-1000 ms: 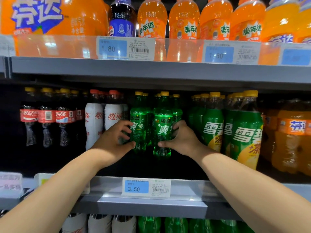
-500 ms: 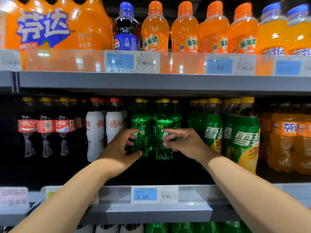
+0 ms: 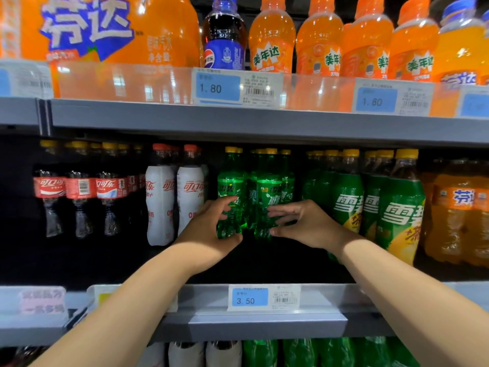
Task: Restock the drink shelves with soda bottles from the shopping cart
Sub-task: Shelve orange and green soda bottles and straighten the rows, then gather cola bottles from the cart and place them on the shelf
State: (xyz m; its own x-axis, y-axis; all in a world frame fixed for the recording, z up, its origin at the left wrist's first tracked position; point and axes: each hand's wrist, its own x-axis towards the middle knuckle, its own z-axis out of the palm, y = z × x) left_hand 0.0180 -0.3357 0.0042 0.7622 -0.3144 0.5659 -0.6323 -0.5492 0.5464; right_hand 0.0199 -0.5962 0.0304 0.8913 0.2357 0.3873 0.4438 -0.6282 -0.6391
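Green soda row (image 3: pixel 252 181), mid shelf (image 3: pixel 264 321).
Dark bare strip btwn shelf's front lip & bottle fronts; upper shelf (image 3: pixel 238 120) just above caps. L hand (image 3: pixel 209 231) curled round left green bottle (image 3: pixel 230 186), thumb under; R hand (image 3: pixel 307 223) half open, straight fingers across right green bottle (image 3: pixel 268 192). White cola bottles (image 3: pixel 189 192) just left, big green bottles (image 3: pixel 397 207) just right. Rear rows too dark to count.

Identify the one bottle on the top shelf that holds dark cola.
The Pepsi bottle, blue-capped and blue-labelled, left of centre; the other bottles there all hold orange soda.
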